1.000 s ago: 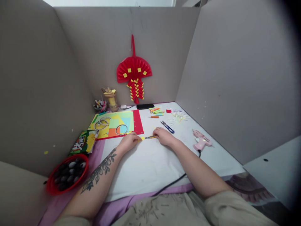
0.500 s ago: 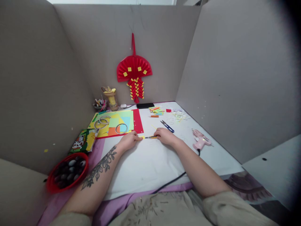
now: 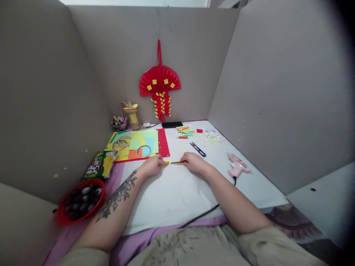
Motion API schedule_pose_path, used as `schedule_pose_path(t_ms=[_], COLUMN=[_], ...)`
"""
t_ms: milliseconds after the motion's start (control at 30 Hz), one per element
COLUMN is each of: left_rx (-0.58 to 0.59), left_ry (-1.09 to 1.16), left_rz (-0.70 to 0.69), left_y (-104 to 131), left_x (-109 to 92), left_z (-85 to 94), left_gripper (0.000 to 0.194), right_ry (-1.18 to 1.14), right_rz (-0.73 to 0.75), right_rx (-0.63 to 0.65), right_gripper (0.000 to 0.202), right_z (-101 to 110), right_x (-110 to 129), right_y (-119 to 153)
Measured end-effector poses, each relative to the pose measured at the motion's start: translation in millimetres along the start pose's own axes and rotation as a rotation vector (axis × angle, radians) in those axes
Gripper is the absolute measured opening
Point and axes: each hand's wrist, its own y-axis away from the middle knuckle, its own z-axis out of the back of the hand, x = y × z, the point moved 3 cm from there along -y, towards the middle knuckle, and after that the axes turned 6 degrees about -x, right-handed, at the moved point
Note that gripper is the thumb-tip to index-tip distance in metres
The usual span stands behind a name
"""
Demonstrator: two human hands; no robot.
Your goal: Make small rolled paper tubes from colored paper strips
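Observation:
My left hand (image 3: 152,165) pinches a small yellow paper piece (image 3: 169,162) against the white table cover (image 3: 172,199). In my right hand (image 3: 194,162) is a thin yellow-and-black tool (image 3: 177,163), its dark tip pointing left and meeting the yellow piece. The exact kind of tool is too small to make out. Blue-handled snips (image 3: 198,149) lie just beyond my right hand. Behind my left hand are coloured paper sheets (image 3: 135,144) with metal rings (image 3: 143,151) on them.
A pink glue gun (image 3: 237,165) with a black cable lies at the right. Rolled paper pieces (image 3: 185,130) and paper scraps (image 3: 213,136) are at the back. A red bowl (image 3: 103,192) and a green packet (image 3: 101,165) stand at the left. A red paper ornament (image 3: 160,83) hangs behind.
The camera view has shifted very slightly. Both hands stay in nearly the same place, with the tool tip still at the yellow piece.

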Motion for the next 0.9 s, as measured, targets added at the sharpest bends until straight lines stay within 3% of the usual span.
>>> schedule_pose_path(t_ms=[233,900], left_rx=[0.054,0.043], left_ry=[0.006,0.029], left_rz=[0.009,-0.001], left_y=[0.0,-1.1], left_x=[-4.8,3.6], left_z=[6.1,0.3], left_gripper=[0.034,0.034], right_ry=[-0.004,-0.001], right_rz=[0.028,0.051], right_rx=[-0.014,0.010], right_gripper=[0.027,0.027], right_z=[-3.2,-9.1], right_x=[1.6,26.7], right_y=[1.3,0.6])
